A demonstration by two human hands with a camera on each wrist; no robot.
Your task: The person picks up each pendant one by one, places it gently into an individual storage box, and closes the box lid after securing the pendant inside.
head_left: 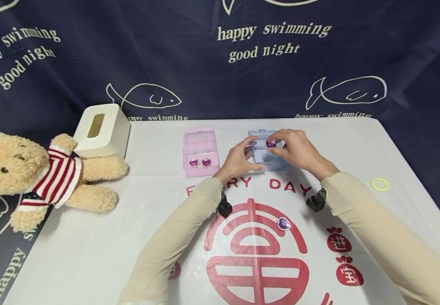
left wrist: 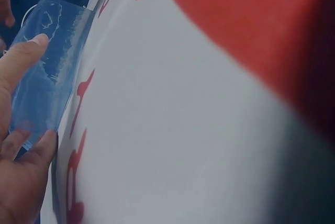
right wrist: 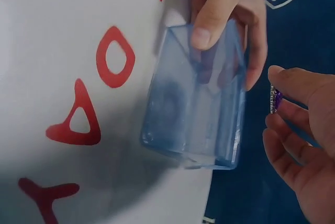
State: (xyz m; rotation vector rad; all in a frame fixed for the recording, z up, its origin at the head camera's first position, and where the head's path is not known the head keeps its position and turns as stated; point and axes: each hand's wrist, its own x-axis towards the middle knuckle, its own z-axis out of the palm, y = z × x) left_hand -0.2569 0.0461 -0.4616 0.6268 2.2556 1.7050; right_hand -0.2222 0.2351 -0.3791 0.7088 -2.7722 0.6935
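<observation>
A translucent blue plastic box (head_left: 271, 163) stands on the table with its lid raised at the back. My left hand (head_left: 239, 159) holds it by its left side, the thumb along the near wall, as the right wrist view also shows. Between thumb and fingertips, my right hand (head_left: 296, 146) pinches a purple heart-shaped gem (head_left: 271, 144) with a silvery edge, over the box. Another purple heart gem (head_left: 283, 223) lies on the tablecloth nearer to me. Left of the blue box is an open pink box (head_left: 200, 171) with two magenta heart gems (head_left: 206, 162) in its front part.
A teddy bear (head_left: 57, 178) in a striped shirt lies at the left, against a white tissue box (head_left: 103, 131). A pale yellow ring (head_left: 380, 184) is on the right of the table. Behind the table hangs a dark blue cloth (head_left: 200, 55).
</observation>
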